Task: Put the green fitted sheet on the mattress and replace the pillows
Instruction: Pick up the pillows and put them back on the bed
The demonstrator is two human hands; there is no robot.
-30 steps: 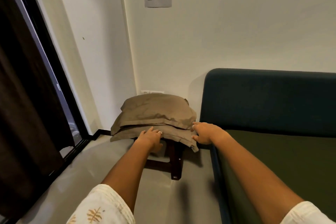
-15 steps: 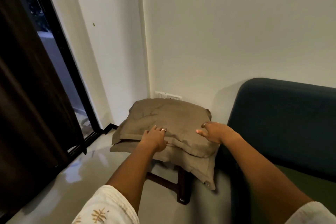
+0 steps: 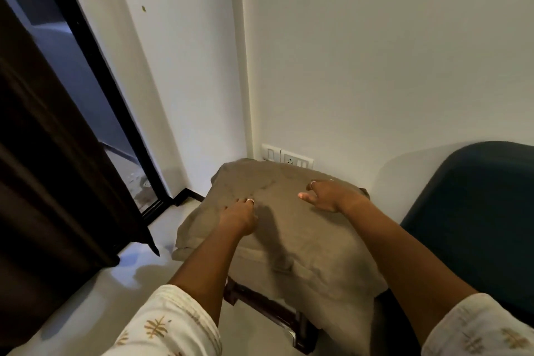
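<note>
Two soft brown fabric pillows (image 3: pixel 289 228) sit stacked on a dark wooden stool (image 3: pixel 268 309) in the corner, parked there, it seems, to keep them off the floor. Both hands are on the top one: the left hand (image 3: pixel 238 215) lies flat on its near-left part, the right hand (image 3: pixel 328 195) rests on the far right with thumb spread wide, neither gripping anything. That spacing looks like bracketing the pillow for a lift. The dark teal padded headboard (image 3: pixel 476 211) stands just beside it, right. The green sheet and mattress are out of view.
</note>
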